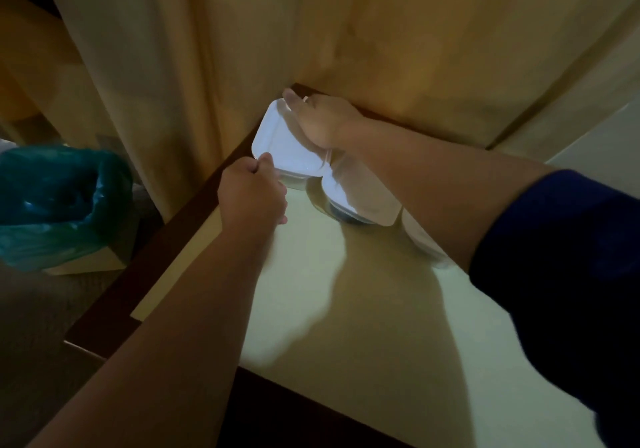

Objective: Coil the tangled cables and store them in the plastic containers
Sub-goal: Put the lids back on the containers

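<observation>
Grip: both hands, left hand (252,191) and right hand (322,120), clasp white container (280,139) (far corner) | step: storing | next: seat it squarely.

Near half of the counter (398,326) lies bare and open to approach, while the far corner is hemmed by the curtain (242,49) behind and left, with three containers (287,139) crowded close together there beneath both forearms.
</observation>
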A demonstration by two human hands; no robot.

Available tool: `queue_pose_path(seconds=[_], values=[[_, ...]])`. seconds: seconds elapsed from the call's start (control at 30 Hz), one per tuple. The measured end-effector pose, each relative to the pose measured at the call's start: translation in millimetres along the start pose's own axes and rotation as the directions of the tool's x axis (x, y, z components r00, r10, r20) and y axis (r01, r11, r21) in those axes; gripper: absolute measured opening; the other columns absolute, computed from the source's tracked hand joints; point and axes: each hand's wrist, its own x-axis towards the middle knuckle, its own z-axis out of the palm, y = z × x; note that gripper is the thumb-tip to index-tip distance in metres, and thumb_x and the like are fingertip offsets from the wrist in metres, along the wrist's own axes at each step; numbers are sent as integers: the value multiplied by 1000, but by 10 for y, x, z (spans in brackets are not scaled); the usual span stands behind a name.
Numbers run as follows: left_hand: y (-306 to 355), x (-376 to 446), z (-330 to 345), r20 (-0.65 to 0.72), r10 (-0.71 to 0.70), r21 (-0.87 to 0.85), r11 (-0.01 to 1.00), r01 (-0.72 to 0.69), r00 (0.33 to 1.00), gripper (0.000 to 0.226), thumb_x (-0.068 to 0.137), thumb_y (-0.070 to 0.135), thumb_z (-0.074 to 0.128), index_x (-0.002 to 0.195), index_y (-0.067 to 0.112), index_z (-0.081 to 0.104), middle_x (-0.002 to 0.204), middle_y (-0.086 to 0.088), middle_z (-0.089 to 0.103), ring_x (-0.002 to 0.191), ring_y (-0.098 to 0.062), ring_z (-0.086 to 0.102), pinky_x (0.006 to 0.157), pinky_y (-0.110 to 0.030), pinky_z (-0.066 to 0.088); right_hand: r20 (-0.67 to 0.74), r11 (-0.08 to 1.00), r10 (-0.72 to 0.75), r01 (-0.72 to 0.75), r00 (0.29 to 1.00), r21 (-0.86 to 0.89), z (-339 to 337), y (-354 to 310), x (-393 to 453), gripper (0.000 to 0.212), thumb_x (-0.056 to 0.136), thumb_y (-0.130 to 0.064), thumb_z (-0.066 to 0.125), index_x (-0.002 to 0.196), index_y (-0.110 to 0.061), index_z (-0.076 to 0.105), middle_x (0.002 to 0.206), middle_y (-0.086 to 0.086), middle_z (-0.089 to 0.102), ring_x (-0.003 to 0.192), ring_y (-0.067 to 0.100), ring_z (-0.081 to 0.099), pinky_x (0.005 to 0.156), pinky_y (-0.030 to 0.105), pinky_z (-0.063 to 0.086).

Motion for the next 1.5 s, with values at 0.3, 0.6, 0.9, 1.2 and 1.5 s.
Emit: queue_pose_path(seconds=[0.3,0.6,0.9,1.2,1.5], values=[[7,119,-47,102,-125,-76,988,133,987,31,108,22,47,86,2,58,63,-8,60,31,-11,54,33,-19,45,-143,975,148,-169,979,-146,310,-183,158,74,100,-72,15,138,-26,58,131,1,64,130,30,53,106,54,28],[-76,66,49,-104,91,170,983,-72,990,38,105,36,49,80,10,61,71,-7,62,54,-18,57,42,-25,43,-345,954,-109,0,932,-301,366,-181,96,37,104,-43,39,131,-28,60,134,3,61,126,28,51,102,50,37],[-5,31,47,-96,13,215,977,7,995,39,102,34,44,103,1,66,76,-11,67,44,-16,62,53,-30,52,-559,963,0,150,829,222,7,-154,-436,35,100,-41,50,131,-29,60,129,-2,62,119,24,52,102,47,38],[41,-11,72,-64,-1,214,977,15,998,48,100,51,55,123,9,58,88,-10,73,60,-22,67,56,-33,54,-383,968,22,77,924,240,-361,586,-1560,29,93,-43,65,116,-26,64,109,-5,68,100,17,63,87,40,55],[165,-151,87,-114,201,99,977,-191,973,43,99,44,53,125,10,62,92,-8,75,72,-24,75,65,-38,63,-334,971,237,-210,912,115,-441,1362,-2069,52,96,-54,57,138,-24,58,128,3,61,118,26,59,96,46,53]])
